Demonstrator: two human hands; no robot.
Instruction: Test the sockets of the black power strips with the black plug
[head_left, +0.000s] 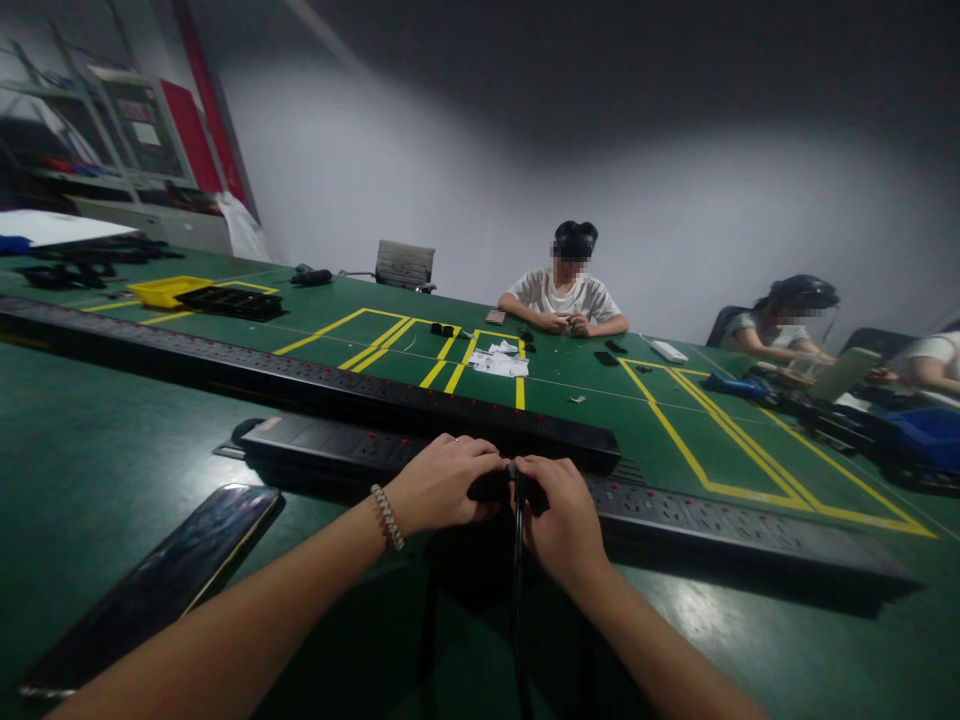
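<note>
My left hand (448,484), with a beaded bracelet at its wrist, is closed on a small black object (490,487) whose kind I cannot make out. From the other side, my right hand (564,515) is closed around the same black object. A black cable (517,610) runs down from between the hands toward me. Just behind the hands lies a long black power strip (697,512) with red switches, partly covered by them. A second black power strip (300,375) stretches across the table beyond it.
A phone (161,575) lies at the left on the green table (90,440). Farther back are a yellow tray (161,291), a black tray (231,301) and white papers (499,362). A person (564,295) sits opposite; others work at the right near a blue bin (928,432).
</note>
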